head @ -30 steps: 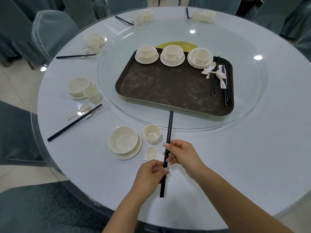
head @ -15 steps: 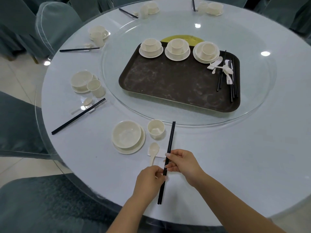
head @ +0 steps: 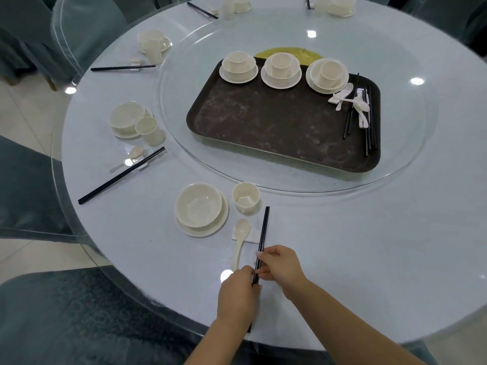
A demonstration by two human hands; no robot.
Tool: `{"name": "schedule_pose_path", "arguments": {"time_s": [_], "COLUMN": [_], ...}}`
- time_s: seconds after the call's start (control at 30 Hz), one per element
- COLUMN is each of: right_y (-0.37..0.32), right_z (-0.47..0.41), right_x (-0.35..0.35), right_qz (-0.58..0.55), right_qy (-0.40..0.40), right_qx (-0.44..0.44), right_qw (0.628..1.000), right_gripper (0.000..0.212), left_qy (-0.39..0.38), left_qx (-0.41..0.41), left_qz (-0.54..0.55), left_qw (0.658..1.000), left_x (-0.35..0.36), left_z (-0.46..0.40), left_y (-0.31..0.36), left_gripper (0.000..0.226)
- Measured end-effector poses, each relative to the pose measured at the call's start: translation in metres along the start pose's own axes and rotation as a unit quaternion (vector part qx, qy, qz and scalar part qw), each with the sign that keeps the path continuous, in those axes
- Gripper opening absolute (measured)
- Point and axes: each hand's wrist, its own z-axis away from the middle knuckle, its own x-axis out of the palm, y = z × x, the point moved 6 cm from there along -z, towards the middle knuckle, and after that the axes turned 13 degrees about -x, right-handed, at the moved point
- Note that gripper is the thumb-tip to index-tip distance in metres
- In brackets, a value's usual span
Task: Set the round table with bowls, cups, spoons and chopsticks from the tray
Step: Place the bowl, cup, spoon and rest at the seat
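Both your hands are pinched on the same pair of slim black chopsticks [head: 261,243]: left hand [head: 238,296] gripping low near the butt end, right hand [head: 279,264] with fingertips closed on the shafts just above it. The sticks look glossy and straight, tips pointing away from you, and they cross the right end of a small white rectangular rest [head: 246,236]. A cream spoon [head: 241,239] with an oval scoop and long handle lies on that same rest, just left of the sticks.

Right behind that you've got a smooth cream bowl [head: 199,205] sitting on a slightly wider plate [head: 221,222], and a small round cup [head: 245,197] beside it to the right, just past the chopstick tips. All of it sits on the round bench [head: 395,259], which has a pale blue cloth under a clear glass top.

Further out, a clear glass turntable [head: 411,164] carries the dark brown tray [head: 276,127], a rounded rectangle with a scuffed, mottled surface. Along its far edge are three stacks of bowl, plate and cup, with loose spoons, rests and more black chopsticks lying on its right side.
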Motion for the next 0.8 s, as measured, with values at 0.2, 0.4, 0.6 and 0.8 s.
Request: {"name": "schedule_pose_path", "arguments": {"time_s": [0.2,0.4,0.6,0.8], "right_y": [-0.0008,-0.0048,-0.0007,-0.0005], "right_z": [-0.0018,-0.0037,-0.0016,-0.0009], "right_x": [0.0018,0.0048,0.0051,0.0050], "right_qz": [0.020,0.083,0.091,0.081], "right_qy": [0.002,0.004,-0.003,-0.018], "right_qx": [0.000,-0.029,-0.037,-0.034], "right_qw": [1.000,0.996,0.995,0.996], "right_gripper": [0.017,0.010,0.009,0.012], "left_qy": [0.017,0.014,0.009,0.006], "left_qx": [0.001,-0.012,-0.009,-0.013], "left_qz": [-0.003,-0.013,-0.023,-0.030], "left_qw": [1.000,1.000,1.000,0.999], "left_x": [0.0006,0.0025,0.0032,0.0033], "left_z": [-0.0012,-0.0049,-0.0083,-0.0087], "left_y": [0.0010,0.0016,0.0028,0.0039], "left_gripper": [0.012,0.014,0.014,0.014]}}
